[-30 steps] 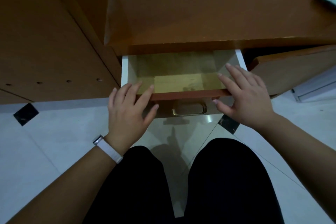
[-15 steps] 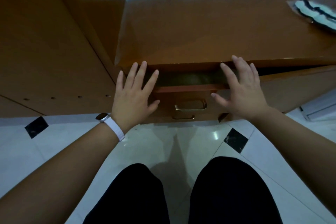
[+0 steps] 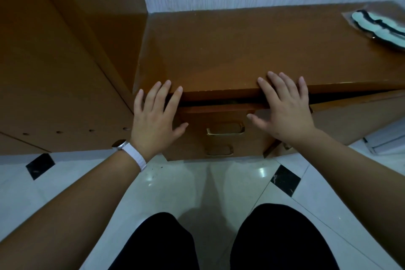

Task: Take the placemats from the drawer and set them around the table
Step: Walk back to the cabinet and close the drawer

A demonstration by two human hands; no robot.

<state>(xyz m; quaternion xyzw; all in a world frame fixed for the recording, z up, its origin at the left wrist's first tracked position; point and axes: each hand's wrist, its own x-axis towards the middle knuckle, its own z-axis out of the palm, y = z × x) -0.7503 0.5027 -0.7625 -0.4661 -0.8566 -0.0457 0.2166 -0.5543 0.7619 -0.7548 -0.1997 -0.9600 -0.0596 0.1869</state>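
The wooden drawer [image 3: 221, 114] of a brown cabinet [image 3: 241, 55] is pushed almost fully in; only a thin dark slit shows above its front. A brass handle [image 3: 225, 130] sits in the middle of the drawer front. My left hand [image 3: 154, 119] lies flat against the drawer's left end, fingers spread, a white watch band on the wrist. My right hand [image 3: 286, 107] presses flat on the right end, fingertips reaching the cabinet top's edge. Neither hand holds anything. No placemats are visible.
A clear packet with a pale green and black item [image 3: 380, 28] lies on the cabinet top at the far right. A tall wooden panel [image 3: 54, 72] stands at left. A second handle [image 3: 219, 151] shows lower down. White floor tiles [image 3: 186, 182] and my dark-trousered legs fill the foreground.
The drawer, open and showing an empty yellowish bottom a second ago, has slid in until nearly shut. Both hands moved forward with its front.
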